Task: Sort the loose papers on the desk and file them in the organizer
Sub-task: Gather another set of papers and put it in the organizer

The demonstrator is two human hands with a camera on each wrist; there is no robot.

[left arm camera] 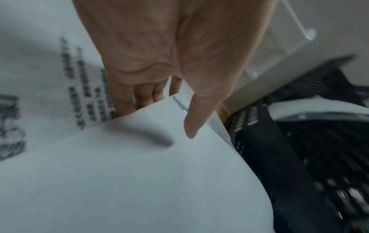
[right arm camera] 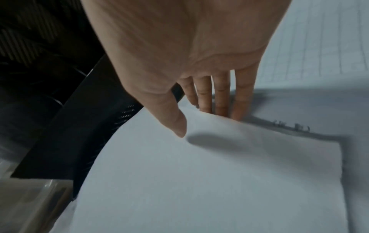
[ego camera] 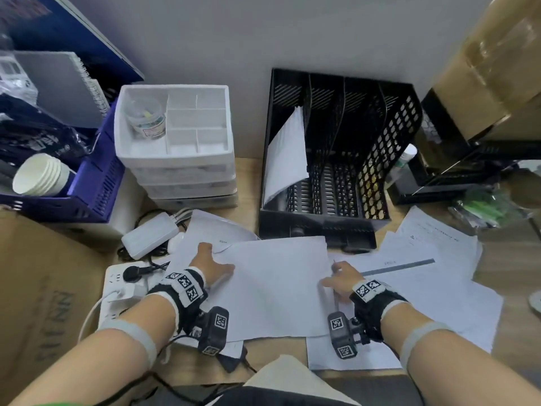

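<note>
A stack of blank white paper [ego camera: 275,285] lies in front of me, held at both side edges. My left hand [ego camera: 218,257] pinches its left edge, thumb [left arm camera: 191,126] on top and fingers underneath. On the opposite edge my right hand [ego camera: 332,275] grips the same way, thumb [right arm camera: 178,126] above the sheet [right arm camera: 219,173]. The black mesh organizer [ego camera: 380,159] stands behind the stack against the wall, with one white sheet [ego camera: 288,153] leaning in its leftmost slot. More loose printed papers [ego camera: 433,238] are spread to the right, and another sheet [ego camera: 210,227] lies to the left.
A grey ruler [ego camera: 404,266] lies on the papers at right. A white drawer unit [ego camera: 175,159] stands left of the organizer, with a white adapter [ego camera: 149,235] and power strip [ego camera: 123,285] in front. A blue crate [ego camera: 96,186] and a cardboard box [ego camera: 44,303] crowd the left.
</note>
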